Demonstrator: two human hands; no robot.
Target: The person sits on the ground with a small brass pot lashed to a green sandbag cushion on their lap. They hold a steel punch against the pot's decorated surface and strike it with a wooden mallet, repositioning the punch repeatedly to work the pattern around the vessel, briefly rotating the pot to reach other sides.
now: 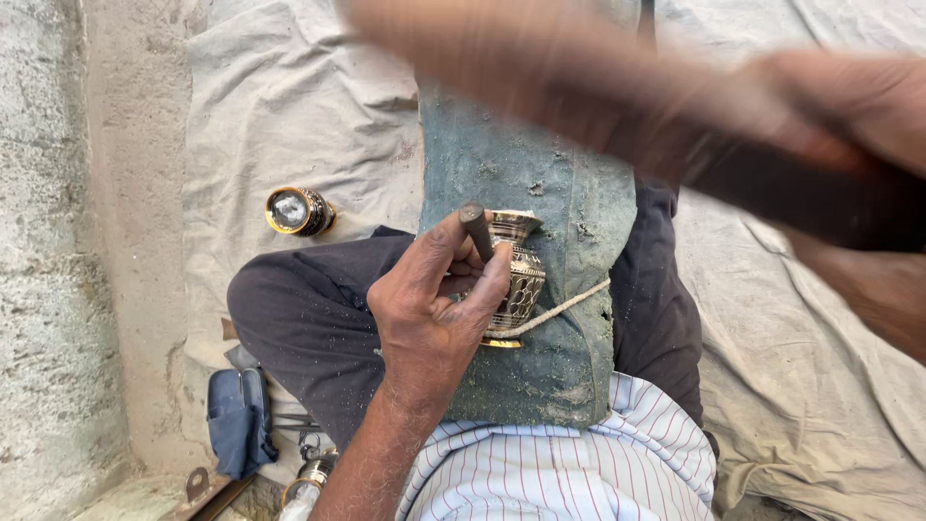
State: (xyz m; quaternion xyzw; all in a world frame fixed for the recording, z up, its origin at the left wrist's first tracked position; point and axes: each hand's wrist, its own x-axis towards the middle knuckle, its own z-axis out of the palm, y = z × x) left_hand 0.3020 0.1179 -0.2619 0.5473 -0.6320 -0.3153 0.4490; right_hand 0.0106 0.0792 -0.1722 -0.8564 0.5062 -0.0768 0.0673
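My left hand (429, 304) grips a small dark metal chisel (475, 230) and presses its tip onto an engraved brass vase (516, 280). The vase lies on its side on a worn blue-green padded board (540, 174) across my lap, tied down by a pale cord (559, 311). My right hand (849, 145) is raised at the upper right, blurred by motion, shut on a long dark wooden mallet (579, 87) that sweeps across the top of the view above the vase.
A second brass vessel (299, 211) lies on the grey cloth (289, 106) to the left. Blue folded cloth (236, 420), metal tools (294, 425) and another brass piece (311, 475) sit at lower left. A rough concrete wall (58, 241) runs along the left.
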